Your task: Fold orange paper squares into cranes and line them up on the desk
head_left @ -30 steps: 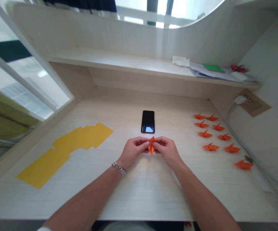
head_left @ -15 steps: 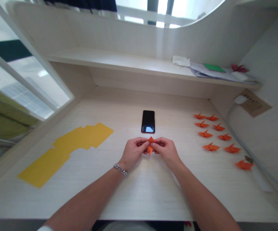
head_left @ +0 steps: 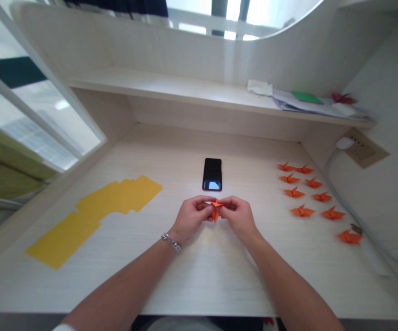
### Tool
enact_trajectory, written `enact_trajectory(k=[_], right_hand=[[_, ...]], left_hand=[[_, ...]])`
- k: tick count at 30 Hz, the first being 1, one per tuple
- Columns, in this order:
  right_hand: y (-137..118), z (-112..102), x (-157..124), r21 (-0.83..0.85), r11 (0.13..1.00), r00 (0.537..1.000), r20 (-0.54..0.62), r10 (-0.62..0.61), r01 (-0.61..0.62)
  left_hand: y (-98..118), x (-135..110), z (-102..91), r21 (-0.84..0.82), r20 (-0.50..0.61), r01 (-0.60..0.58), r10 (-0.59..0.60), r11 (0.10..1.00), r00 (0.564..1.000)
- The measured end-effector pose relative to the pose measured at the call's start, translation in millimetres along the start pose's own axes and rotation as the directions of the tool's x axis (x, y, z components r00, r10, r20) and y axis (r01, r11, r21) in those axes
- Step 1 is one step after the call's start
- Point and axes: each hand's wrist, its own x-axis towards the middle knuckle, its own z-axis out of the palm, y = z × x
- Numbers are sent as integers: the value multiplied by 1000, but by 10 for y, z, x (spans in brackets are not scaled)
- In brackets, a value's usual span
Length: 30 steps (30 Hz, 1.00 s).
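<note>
Left hand [head_left: 192,215]: I see it pinching the orange paper [head_left: 216,209].
Right hand [head_left: 238,214]: pinching the same paper.
Phone [head_left: 212,174]: on table [head_left: 199,271], just beyond.

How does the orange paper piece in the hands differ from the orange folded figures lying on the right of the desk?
The held orange piece is pinched between the left hand and right hand; the folded figures lie loose on the desk, untouched. The held orange piece looks compact, mostly hidden by fingers; the folded figures show spread points. It is single; they lie in two columns. Both look like the same orange paper.
</note>
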Motion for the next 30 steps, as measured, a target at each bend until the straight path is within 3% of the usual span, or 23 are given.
enact_trajectory(k=[17,25,30], right_hand=[[-31,1,-7,5,997,994,-88,-71,71],[-19,7,-4,27,996,992,-95,-83,86],[-10,1,-3,52,995,990,-119,-82,88]], left_hand=[[6,-18,55,-72,21,79,-77,994,997],[4,-29,78,-11,-29,22,-22,1000,999],[-17,-29,66,-111,54,91,-86,990,995]])
